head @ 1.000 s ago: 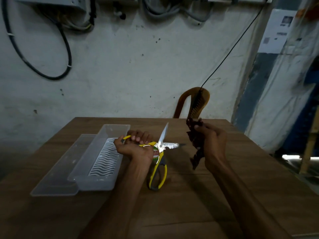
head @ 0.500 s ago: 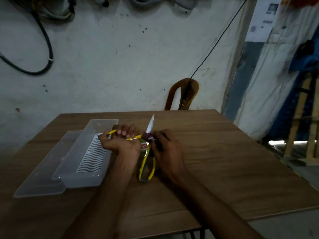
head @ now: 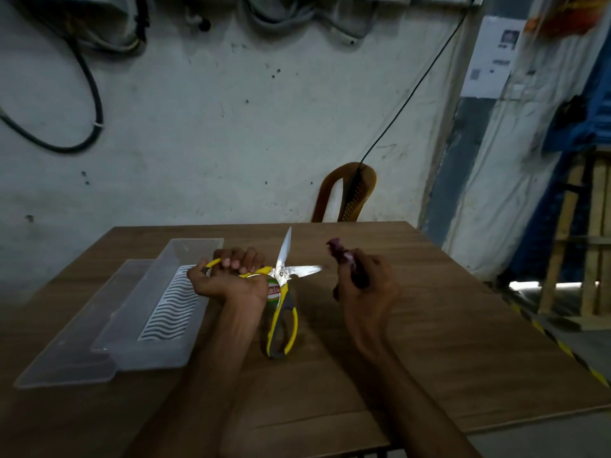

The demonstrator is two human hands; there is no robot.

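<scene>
Left hand grips one yellow handle of the scissors, blades wide apart; right hand clutches a dark reddish piece just beside them.

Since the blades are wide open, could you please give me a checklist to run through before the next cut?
1. Scissors open: ok, one blade points up, the other to the right.
2. Left hand grips the upper yellow handle: ok.
3. Lower handle held: not ok, no hand is on it.
4. Right hand holds the dark piece: ok.
5. Piece between the blades: not ok, it is off to the right of the blade tip.
6. Tray within reach: ok, uncovered beside the left hand; what it holds, cannot tell.
</scene>
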